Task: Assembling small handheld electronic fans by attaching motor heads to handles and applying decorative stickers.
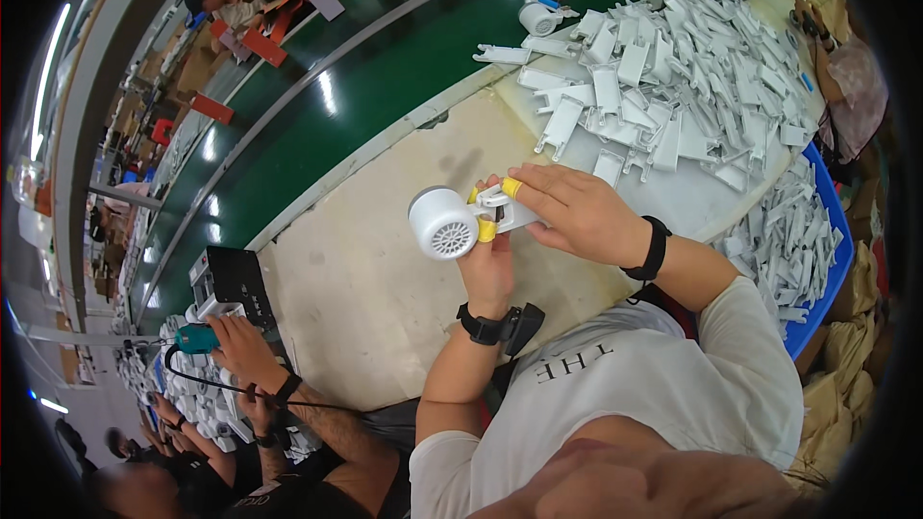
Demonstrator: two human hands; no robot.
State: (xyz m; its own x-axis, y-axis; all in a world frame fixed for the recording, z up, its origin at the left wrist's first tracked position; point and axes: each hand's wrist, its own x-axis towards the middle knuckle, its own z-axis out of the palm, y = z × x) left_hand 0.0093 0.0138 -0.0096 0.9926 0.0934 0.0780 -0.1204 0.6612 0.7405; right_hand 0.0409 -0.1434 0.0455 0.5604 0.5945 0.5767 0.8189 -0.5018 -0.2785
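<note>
Both hands at work above a pale worktable (365, 298), as seen from beside the bench. The left hand (487, 271) is partly closed, gripping from below the joint of a white cylindrical housing (444, 223) with a slotted round grille; some of its fingers are hidden behind the piece. The right hand (586, 216) is half open, palm down, its fingers stretched forward onto a slim white panel (520, 216) that adjoins the housing. Yellow finger wraps (487, 230) cover fingertips of both hands. The housing lies to the left of the right hand, held above the table. Beyond: a heap of white moulded parts (663, 86). At left, a co-worker's hand (248, 354) is closed around a teal corded tool (196, 338).
</note>
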